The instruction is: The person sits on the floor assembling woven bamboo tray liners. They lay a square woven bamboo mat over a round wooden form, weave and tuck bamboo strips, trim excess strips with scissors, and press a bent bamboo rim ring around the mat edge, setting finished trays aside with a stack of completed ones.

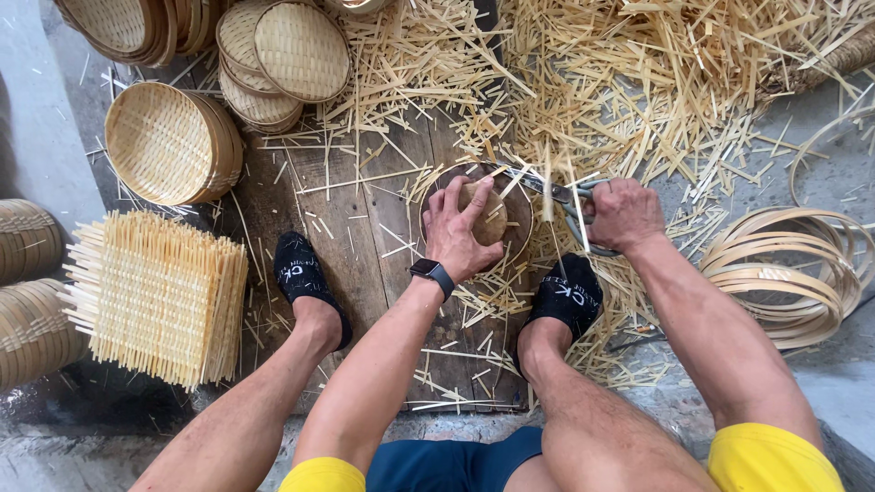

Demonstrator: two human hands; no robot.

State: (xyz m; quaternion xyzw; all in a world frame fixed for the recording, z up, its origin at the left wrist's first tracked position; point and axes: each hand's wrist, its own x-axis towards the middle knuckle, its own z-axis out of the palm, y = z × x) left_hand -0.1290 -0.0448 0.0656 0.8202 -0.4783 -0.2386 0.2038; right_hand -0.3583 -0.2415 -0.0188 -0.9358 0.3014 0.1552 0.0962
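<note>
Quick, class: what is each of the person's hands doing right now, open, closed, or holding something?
Left hand: fingers spread, pressing down on a round woven bamboo piece.
Right hand: closed on the handles of the shears.

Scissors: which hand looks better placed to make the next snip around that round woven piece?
Probably the right hand: it already grips the scissors, blades at the round woven piece's edge. The left hand presses a small disc flat on top.
</note>
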